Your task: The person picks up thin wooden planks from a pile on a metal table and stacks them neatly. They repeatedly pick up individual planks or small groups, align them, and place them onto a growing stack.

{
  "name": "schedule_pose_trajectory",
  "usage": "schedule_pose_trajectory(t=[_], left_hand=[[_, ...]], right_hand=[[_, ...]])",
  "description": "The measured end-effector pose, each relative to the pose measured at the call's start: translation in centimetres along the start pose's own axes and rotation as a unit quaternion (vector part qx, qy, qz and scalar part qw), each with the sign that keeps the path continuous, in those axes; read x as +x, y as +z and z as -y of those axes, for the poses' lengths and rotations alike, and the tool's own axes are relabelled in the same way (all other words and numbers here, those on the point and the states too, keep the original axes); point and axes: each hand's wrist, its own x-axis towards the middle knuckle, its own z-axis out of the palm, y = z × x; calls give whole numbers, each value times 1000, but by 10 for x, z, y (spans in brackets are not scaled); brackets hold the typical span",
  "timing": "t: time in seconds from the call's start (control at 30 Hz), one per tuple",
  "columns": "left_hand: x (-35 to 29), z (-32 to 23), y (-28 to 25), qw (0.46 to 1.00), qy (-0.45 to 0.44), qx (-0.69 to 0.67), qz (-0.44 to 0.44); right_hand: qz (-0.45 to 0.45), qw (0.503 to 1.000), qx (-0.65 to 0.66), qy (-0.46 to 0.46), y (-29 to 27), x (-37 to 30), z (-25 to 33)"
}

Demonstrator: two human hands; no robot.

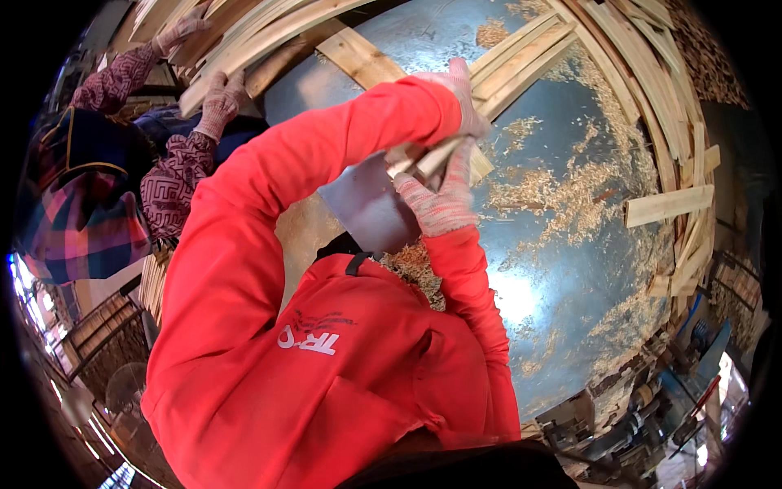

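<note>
Both the left hand [463, 96], far, and right hand [442, 202], near, are clamping wooden strips [520, 63], probably keeping them bundled.

The body I'm working through wears a bright red, long-sleeved top [358, 399], its loose sleeves [236, 220] creased at the elbows. White lettering [318, 343] and smaller dark print [326, 319] mark the front; I see a short black strap [357, 262] near the top's edge. Mottled pink-and-white knit gloves [450, 213] cover my hands [440, 196].
</note>
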Motion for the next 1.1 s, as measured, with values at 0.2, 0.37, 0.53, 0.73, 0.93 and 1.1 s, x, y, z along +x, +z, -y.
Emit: schedule_pose_trajectory(t=[0.2, 0.37, 0.53, 0.73, 0.93, 1.1], left_hand=[[61, 69, -14, 959, 190, -208, 12], [93, 95, 5, 870, 124, -469, 91], [124, 75, 42, 714, 28, -689, 121], [143, 41, 65, 662, -15, -739, 125], [113, 26, 40, 840, 76, -531, 79], [34, 2, 76, 876, 185, -445, 20]], right_hand=[[-139, 949, -270, -90, -45, 46, -51], [-170, 979, 26, 112, -45, 72, -101], [-236, 956, 164, 54, -81, 63, -100], [-93, 975, 171, 102, -109, 80, -107], [-31, 982, -160, 97, -119, 107, -123], [-152, 861, 470, 121, -135, 105, -98]])
